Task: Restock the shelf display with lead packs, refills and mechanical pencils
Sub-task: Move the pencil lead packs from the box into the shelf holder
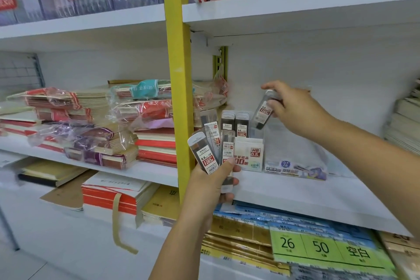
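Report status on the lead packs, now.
Left hand grips a bunch of lead packs. Right hand pinches a single pack, tilted, just above the white display box. Two packs standing in the box. Nothing blocks the drop.

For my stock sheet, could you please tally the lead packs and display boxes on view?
Lead packs: 6 showing, 3 in the left hand, 1 in the right hand, 2 in the white box.
Boxes: 2, the white box and a clear box.
Total: 8.
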